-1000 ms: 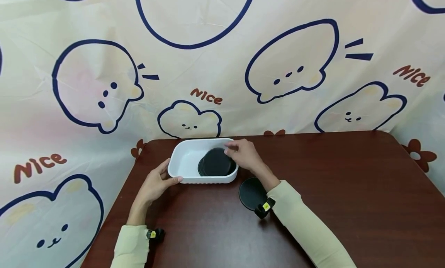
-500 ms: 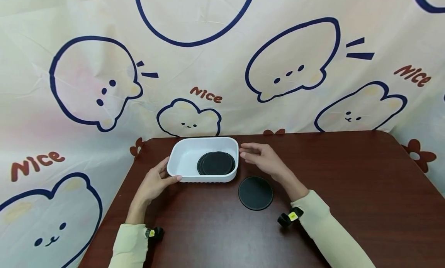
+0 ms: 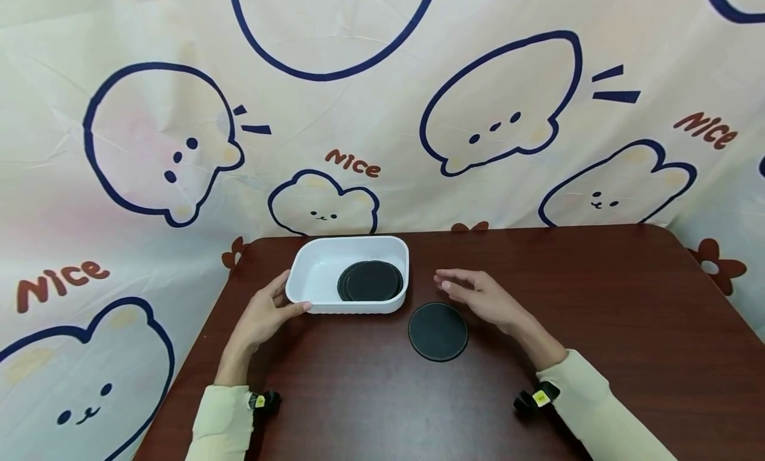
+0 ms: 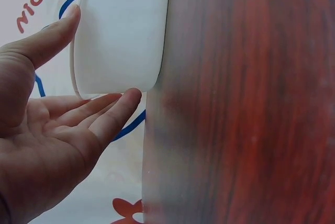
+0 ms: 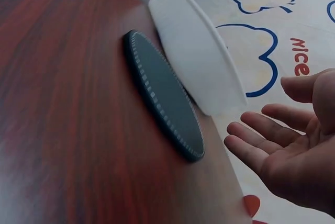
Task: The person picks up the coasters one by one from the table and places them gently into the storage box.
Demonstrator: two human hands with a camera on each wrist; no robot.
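Observation:
A white rectangular tub (image 3: 319, 268) stands near the table's back edge, with a stack of round black coasters (image 3: 374, 281) fanned slightly at its right end. My left hand (image 3: 267, 315) holds the tub's left front corner, thumb on the front rim and fingers against the end wall (image 4: 120, 51). On the table just right of the tub lies another round black coaster (image 3: 438, 332); light stitching runs round its edge in the right wrist view. My right hand (image 3: 484, 298) hovers beyond and right of this coaster, fingers loosely extended, with nothing in it.
The dark brown wooden table (image 3: 597, 301) extends to the right and toward me. A cartoon-printed cloth (image 3: 406, 115) hangs behind the table and down its left side. Small black cameras (image 3: 534, 400) are strapped to both wrists.
My right hand has come up out of the tub and drawn back to the right, baring the coaster on the table. My left hand stays at the tub's corner.

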